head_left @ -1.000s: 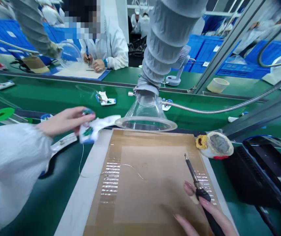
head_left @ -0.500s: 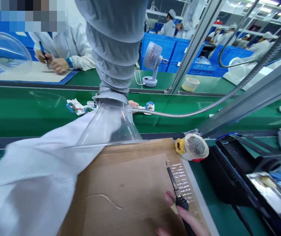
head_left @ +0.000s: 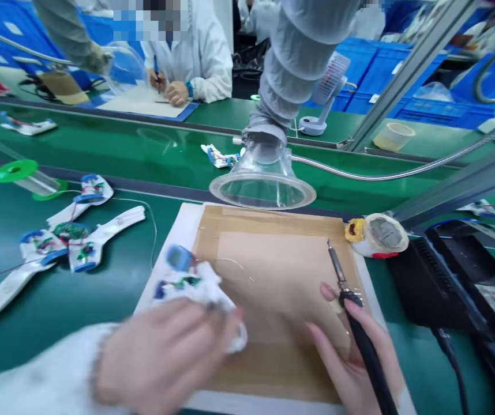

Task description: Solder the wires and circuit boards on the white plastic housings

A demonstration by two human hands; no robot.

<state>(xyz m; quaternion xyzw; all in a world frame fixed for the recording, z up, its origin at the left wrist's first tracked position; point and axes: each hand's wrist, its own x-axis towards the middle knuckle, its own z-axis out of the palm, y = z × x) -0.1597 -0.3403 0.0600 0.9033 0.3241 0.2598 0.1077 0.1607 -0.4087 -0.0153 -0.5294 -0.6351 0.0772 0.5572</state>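
My left hand [head_left: 165, 351], blurred by motion, grips a white plastic housing [head_left: 206, 282] over the left side of a tan board [head_left: 269, 357]. Small green circuit boards and blue round parts show on the housing; my fingers cover its near side. In my right hand [head_left: 355, 374] is a soldering iron [head_left: 362, 337], held like a pen. Its tip points up and away, above the board's right side, apart from the housing. A thin bent wire [head_left: 241, 265] lies on the board between the two hands.
A clear fume hood [head_left: 262, 187] hangs above the board's far edge. Several similar housings [head_left: 74, 230] lie at left near a green-flanged spool [head_left: 40, 178]. A round tip-cleaning pot [head_left: 381, 236] and a black station [head_left: 424, 282] stand at right. Across the bench, a person [head_left: 187, 63] works.
My left arm has come back from beyond the fume hood, bringing a white housing over the board. The view has turned left. My right hand keeps hold of the soldering iron.
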